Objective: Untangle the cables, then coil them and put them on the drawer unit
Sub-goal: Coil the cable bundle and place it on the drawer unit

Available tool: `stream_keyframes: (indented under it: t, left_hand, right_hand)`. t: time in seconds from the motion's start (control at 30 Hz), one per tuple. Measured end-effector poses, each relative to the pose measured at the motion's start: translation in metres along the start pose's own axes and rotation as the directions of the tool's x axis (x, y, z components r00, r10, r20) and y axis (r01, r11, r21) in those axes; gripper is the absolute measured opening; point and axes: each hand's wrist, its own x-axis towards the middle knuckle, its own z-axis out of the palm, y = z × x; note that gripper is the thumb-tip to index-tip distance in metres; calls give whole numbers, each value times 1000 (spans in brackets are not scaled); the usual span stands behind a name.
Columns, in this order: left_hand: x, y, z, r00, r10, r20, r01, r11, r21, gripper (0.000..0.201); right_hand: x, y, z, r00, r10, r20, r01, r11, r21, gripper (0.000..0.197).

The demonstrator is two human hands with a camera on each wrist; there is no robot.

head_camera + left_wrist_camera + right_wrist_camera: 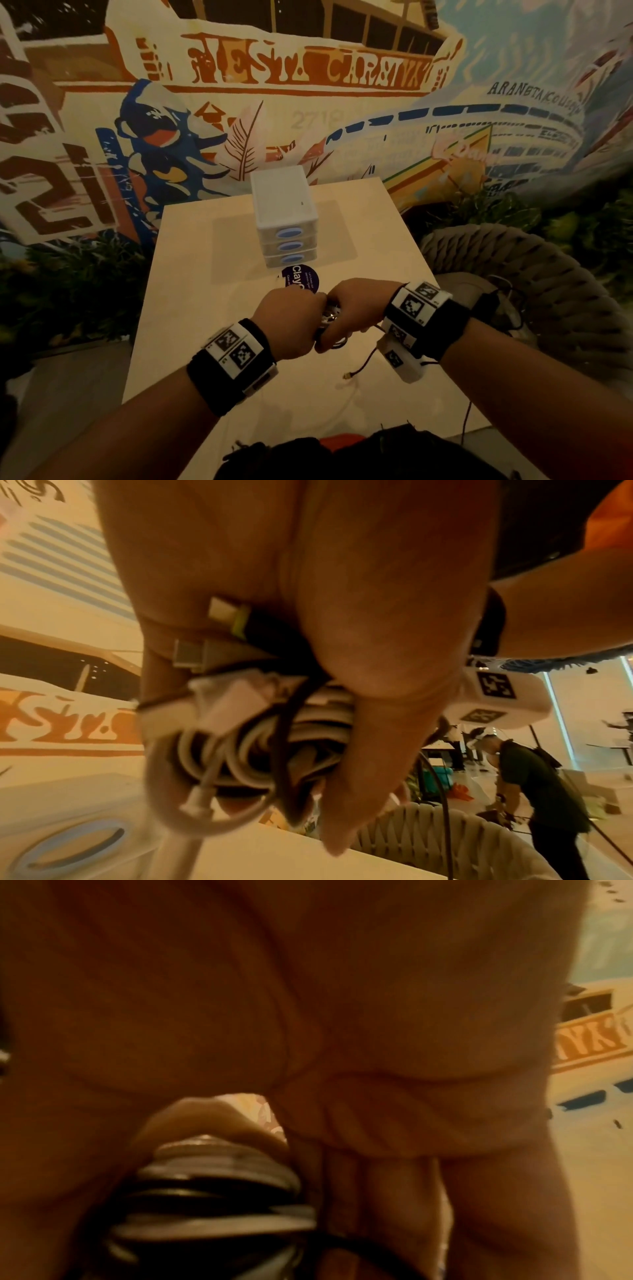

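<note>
Cables [260, 739] bunched mid-coil, left hand [287, 322] and right hand [356, 308] fingers both clamped on them; black tail trails near bench [191, 308] front edge; drawer unit [281, 198] top bare.

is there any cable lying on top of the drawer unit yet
No, the drawer unit has a bare white top; both hands hold the cable bundle in front of it.

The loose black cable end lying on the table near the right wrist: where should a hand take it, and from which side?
Probably just behind the small plug, on the thin black cable, pinched from above: that stretch lies free on the table, apart from the cable bundle that the left hand and right hand both grip. The plug is too small to judge its shape.
</note>
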Motion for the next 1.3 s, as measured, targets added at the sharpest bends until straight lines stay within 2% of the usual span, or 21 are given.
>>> stream_keyframes:
  t: [0.07,0.1,0.17,0.3,0.47,0.53,0.63,0.87,0.93,1.03,1.13,1.23,1.3]
  left_hand:
    - [3,3,3,1000,11,23,-11,1000,21,23]
    - [4,3,3,999,11,41,-13,999,39,20]
    - [5,2,5,997,7,75,-12,998,64,14]
    - [4,-2,10,997,-6,76,3,999,40,17]
    - [3,-7,15,996,-23,-91,13,994,-106,36]
    - [4,-10,17,986,-33,-164,12,992,-126,35]
    - [4,-14,15,972,-36,-230,21,998,-65,24]
    - [8,-17,4,990,-48,-131,49,999,3,19]
    - [8,-15,3,992,-51,-118,51,999,-3,18]
    - [8,-13,4,994,-72,-82,71,997,-19,18]
    - [7,-14,9,994,-76,-77,69,993,-94,34]
    - [0,-20,8,985,-34,-167,-1,979,-204,72]
    - [-7,-29,2,971,-12,-239,-65,947,-314,89]
  right_hand:
    - [9,-7,8,999,24,-35,-28,993,-118,43]
    - [13,-10,12,998,32,-51,-39,990,-136,41]
    - [20,-11,19,997,52,-59,-58,994,-96,27]
    - [25,-10,24,996,80,-40,-81,996,-23,21]
    - [26,-8,18,994,106,-34,-106,994,4,18]
    - [26,-7,14,992,120,-41,-118,992,45,14]
    - [24,-3,9,993,105,-45,-96,981,167,23]
    - [23,-4,8,999,34,-12,-28,942,335,25]
    - [24,-6,9,999,32,-25,-23,946,323,29]
    - [27,-5,13,997,63,-43,-49,959,278,22]
    - [27,-1,14,997,62,-42,-50,973,227,21]
    - [22,6,9,997,37,-67,-20,971,239,20]
    - [16,13,4,995,11,-103,19,959,282,12]
